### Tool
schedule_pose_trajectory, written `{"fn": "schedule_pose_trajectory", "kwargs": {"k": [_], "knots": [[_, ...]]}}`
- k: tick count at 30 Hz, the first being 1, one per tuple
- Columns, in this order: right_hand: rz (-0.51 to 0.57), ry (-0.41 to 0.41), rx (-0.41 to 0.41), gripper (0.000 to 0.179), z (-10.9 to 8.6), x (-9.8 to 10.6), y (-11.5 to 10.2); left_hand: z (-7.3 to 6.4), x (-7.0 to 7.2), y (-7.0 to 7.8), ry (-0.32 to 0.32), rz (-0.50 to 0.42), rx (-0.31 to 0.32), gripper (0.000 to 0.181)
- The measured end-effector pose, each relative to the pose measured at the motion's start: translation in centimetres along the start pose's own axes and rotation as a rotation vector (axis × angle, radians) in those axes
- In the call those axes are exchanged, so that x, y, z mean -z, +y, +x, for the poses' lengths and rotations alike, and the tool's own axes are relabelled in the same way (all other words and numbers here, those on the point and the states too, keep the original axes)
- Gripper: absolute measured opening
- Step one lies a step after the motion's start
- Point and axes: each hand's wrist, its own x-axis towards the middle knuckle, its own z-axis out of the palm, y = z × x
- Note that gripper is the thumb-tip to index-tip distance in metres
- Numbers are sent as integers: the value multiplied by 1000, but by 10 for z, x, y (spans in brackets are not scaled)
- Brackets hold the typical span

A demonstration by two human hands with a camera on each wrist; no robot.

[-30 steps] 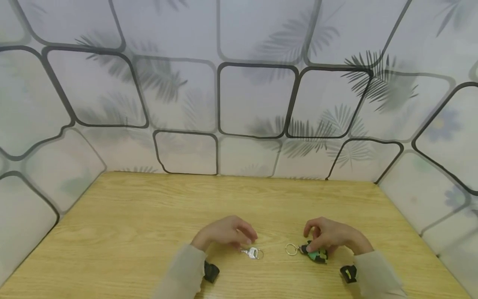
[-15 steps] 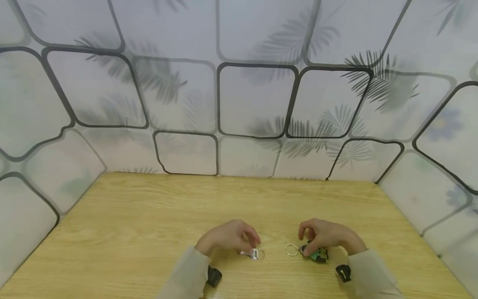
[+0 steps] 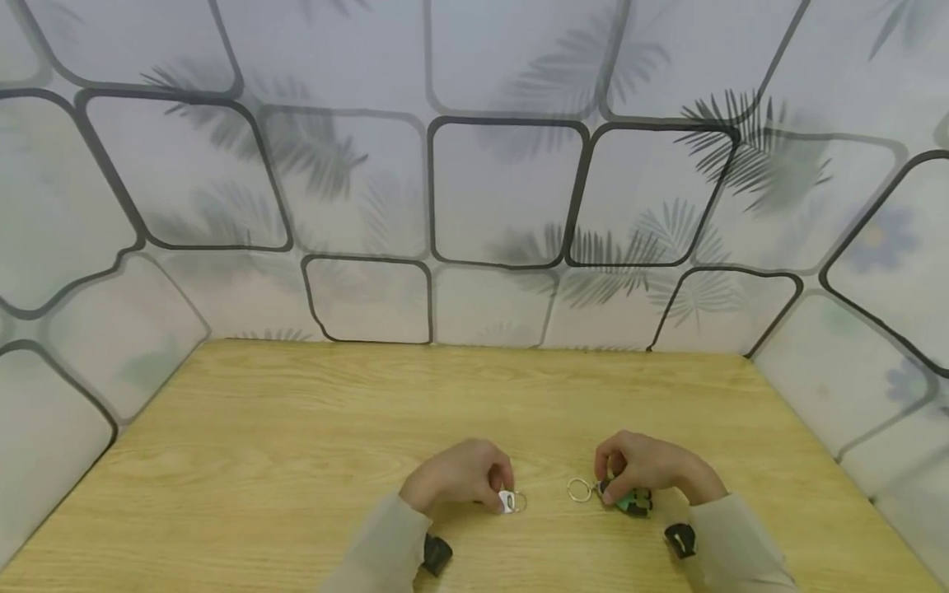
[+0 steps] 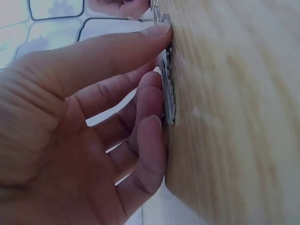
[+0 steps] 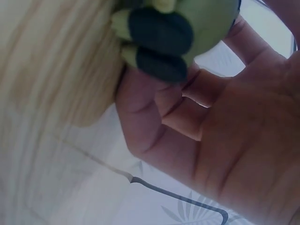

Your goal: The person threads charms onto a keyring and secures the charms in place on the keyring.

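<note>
Near the front middle of the table, my left hand [image 3: 463, 476] pinches a silver key [image 3: 507, 501] between thumb and index finger. A small split ring on the key's head points right. In the left wrist view the key's toothed blade [image 4: 170, 101] lies along the wood beside the curled fingers. To the right, my right hand [image 3: 651, 463] holds a green and black figure keychain [image 3: 636, 501] by its top end, thumb in front. Its metal ring [image 3: 568, 492] sticks out left toward the key. Up close, the figure's rounded dark feet [image 5: 161, 33] show against the fingers.
A light wood-grain table [image 3: 296, 420] runs back to an upright patterned cloth [image 3: 504, 198], with more cloth at both sides. Dark wrist-worn devices [image 3: 437, 555] sit below both wrists, by the light sleeves.
My left hand has lowered and shifted slightly right, its thumb and index finger closing on the key. The right hand moved a little left on the keychain, which stays almost in place.
</note>
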Motion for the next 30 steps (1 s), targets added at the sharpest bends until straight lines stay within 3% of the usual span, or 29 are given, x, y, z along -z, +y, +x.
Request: {"fn": "schedule_pose_trajectory", "kwargs": {"k": [5,9,12,17,22,27,30], "knots": [[-18,14,16,15,1,-1,-2,0,0,1,-6,26,27,23],[-13,27,18,15,0,-2,0,2,1,-1,-11,8,10,24],[-5,31,17,14,-2,-3,2,2,3,-5,-39,-63,-19,19],[38,19,34,10,-4,0,8,-1,9,-14,-169,-273,-59,7],[180,-24,88,15,-4,3,14,-2,17,-22,-238,-468,-72,6],[420,-122,155,25,-2,5,17,-1,21,-31,-253,-581,-107,9],[511,-166,201,27,0,5,17,-1,24,-34,-255,-620,-109,16]]}}
